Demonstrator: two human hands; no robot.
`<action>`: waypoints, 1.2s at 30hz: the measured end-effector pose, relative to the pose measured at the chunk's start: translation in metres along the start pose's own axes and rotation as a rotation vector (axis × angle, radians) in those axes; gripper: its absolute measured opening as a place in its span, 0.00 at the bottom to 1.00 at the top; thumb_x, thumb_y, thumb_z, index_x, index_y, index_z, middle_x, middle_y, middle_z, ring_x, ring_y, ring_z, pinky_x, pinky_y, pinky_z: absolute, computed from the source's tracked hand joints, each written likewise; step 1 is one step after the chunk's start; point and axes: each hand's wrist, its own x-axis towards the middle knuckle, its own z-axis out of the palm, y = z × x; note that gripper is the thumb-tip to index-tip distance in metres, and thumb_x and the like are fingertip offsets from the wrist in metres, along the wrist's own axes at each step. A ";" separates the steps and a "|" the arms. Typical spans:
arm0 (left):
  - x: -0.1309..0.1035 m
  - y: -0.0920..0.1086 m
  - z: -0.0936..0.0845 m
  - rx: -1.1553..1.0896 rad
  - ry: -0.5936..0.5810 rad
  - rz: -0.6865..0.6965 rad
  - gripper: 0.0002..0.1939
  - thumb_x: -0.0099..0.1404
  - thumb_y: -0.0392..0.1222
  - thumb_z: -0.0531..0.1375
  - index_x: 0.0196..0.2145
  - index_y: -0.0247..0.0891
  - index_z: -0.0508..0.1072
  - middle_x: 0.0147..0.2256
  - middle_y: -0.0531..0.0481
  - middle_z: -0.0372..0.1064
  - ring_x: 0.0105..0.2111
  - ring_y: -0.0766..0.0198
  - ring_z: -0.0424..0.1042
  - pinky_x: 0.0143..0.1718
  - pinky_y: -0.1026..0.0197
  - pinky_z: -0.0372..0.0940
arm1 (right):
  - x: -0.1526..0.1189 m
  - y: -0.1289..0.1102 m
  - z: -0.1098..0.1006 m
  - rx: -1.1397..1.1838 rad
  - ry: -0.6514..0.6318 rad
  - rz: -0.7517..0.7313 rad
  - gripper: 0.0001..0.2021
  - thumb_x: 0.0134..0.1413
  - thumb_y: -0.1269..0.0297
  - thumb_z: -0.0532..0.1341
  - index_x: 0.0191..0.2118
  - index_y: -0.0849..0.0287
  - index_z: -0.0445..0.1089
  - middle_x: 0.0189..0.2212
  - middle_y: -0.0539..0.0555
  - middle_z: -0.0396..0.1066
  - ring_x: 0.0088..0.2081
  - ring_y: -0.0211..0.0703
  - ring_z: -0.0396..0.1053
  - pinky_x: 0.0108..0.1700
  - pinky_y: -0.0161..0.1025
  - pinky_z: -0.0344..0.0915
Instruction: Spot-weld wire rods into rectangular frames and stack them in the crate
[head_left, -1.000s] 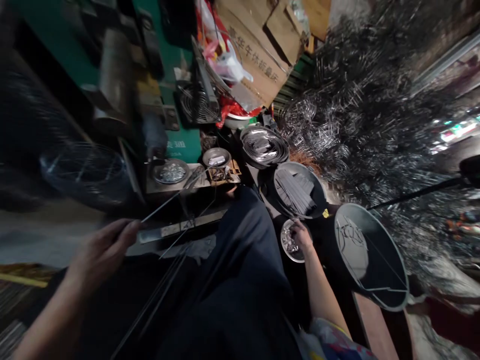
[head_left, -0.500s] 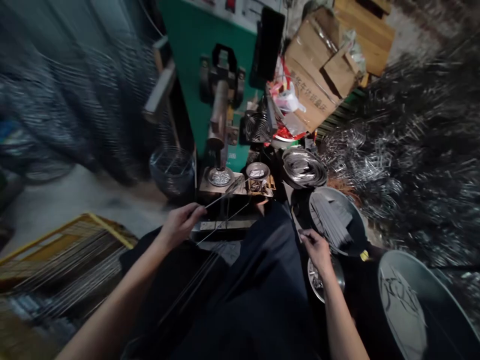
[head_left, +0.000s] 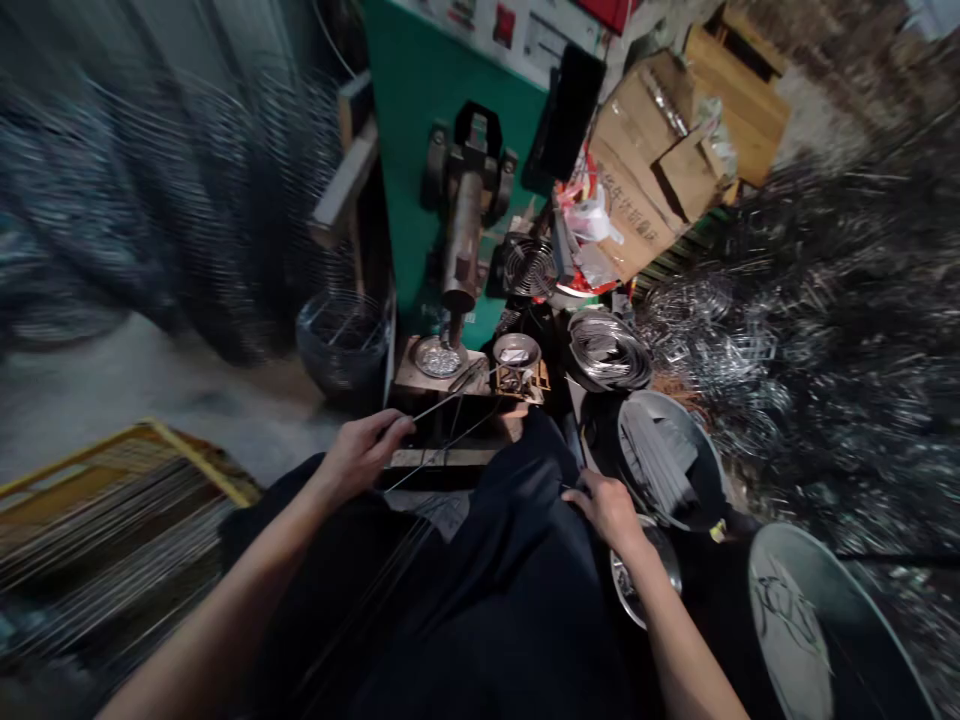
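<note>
My left hand (head_left: 371, 450) is closed round the near end of a thin metal rod (head_left: 437, 404), which points toward the front of the green machine (head_left: 412, 230). Near the rod's far end are a round dish of small shiny pieces (head_left: 439, 358) and a second small dish (head_left: 516, 350). My right hand (head_left: 600, 500) is pinched over the dark cloth on my lap; what its fingers hold is too small to make out. Just beside my right wrist sits a metal bowl (head_left: 628, 592) with small shiny pieces.
A tub of flat strips (head_left: 709, 480), a coil of metal strip (head_left: 609, 350) and a large tub (head_left: 862, 590) stand at the right. A yellow-edged crate of rods (head_left: 187, 460) is at the left. Behind are a cardboard box (head_left: 637, 200) and heaped wire pieces (head_left: 810, 300).
My right hand has moved left, from beside the tub and bowl to over my lap. My left hand keeps its hold on the rod. The view has shifted slightly.
</note>
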 end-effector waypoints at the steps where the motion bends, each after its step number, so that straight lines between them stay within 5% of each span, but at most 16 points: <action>1: 0.000 -0.001 -0.001 0.013 0.000 -0.002 0.21 0.66 0.56 0.52 0.30 0.37 0.73 0.22 0.54 0.64 0.24 0.65 0.62 0.27 0.65 0.56 | 0.000 -0.004 -0.004 0.034 -0.041 0.022 0.12 0.57 0.54 0.61 0.28 0.56 0.68 0.26 0.55 0.74 0.31 0.48 0.74 0.33 0.37 0.63; 5: 0.004 -0.001 -0.002 0.058 0.019 -0.004 0.20 0.65 0.55 0.52 0.30 0.36 0.73 0.20 0.54 0.63 0.21 0.65 0.60 0.25 0.64 0.56 | 0.009 -0.024 -0.020 0.374 -0.191 0.058 0.10 0.59 0.58 0.60 0.30 0.57 0.69 0.20 0.50 0.73 0.21 0.40 0.72 0.28 0.32 0.63; 8: 0.006 0.002 0.000 0.086 0.060 0.021 0.21 0.66 0.55 0.51 0.32 0.36 0.75 0.20 0.54 0.65 0.21 0.65 0.61 0.25 0.64 0.56 | 0.033 -0.042 -0.017 0.548 -0.153 -0.017 0.08 0.59 0.60 0.59 0.31 0.58 0.70 0.21 0.50 0.74 0.22 0.39 0.73 0.29 0.32 0.66; 13: 0.005 0.012 0.006 0.097 0.124 0.070 0.19 0.67 0.53 0.51 0.31 0.37 0.73 0.22 0.53 0.68 0.22 0.65 0.65 0.27 0.65 0.58 | 0.099 -0.096 0.029 1.017 0.030 -0.015 0.11 0.53 0.56 0.64 0.30 0.57 0.65 0.25 0.51 0.76 0.23 0.40 0.75 0.26 0.33 0.69; 20: 0.002 0.011 0.015 0.144 0.223 0.110 0.16 0.70 0.48 0.50 0.30 0.37 0.70 0.22 0.53 0.65 0.21 0.67 0.65 0.26 0.66 0.56 | 0.142 -0.175 0.075 1.735 -0.011 0.266 0.12 0.45 0.62 0.70 0.29 0.60 0.66 0.26 0.54 0.78 0.24 0.38 0.76 0.24 0.29 0.70; 24: 0.003 0.004 0.019 0.182 0.255 0.132 0.15 0.71 0.46 0.51 0.31 0.37 0.70 0.23 0.53 0.67 0.21 0.66 0.66 0.25 0.65 0.55 | 0.142 -0.194 0.075 1.870 -0.003 0.345 0.09 0.47 0.64 0.68 0.32 0.62 0.69 0.27 0.53 0.78 0.24 0.35 0.74 0.21 0.25 0.67; 36: 0.000 -0.003 0.015 0.221 0.361 0.168 0.12 0.72 0.42 0.51 0.32 0.38 0.68 0.24 0.52 0.69 0.23 0.66 0.69 0.27 0.65 0.56 | 0.147 -0.225 0.073 1.879 0.051 0.247 0.10 0.47 0.64 0.69 0.31 0.61 0.68 0.24 0.49 0.74 0.22 0.31 0.70 0.21 0.24 0.65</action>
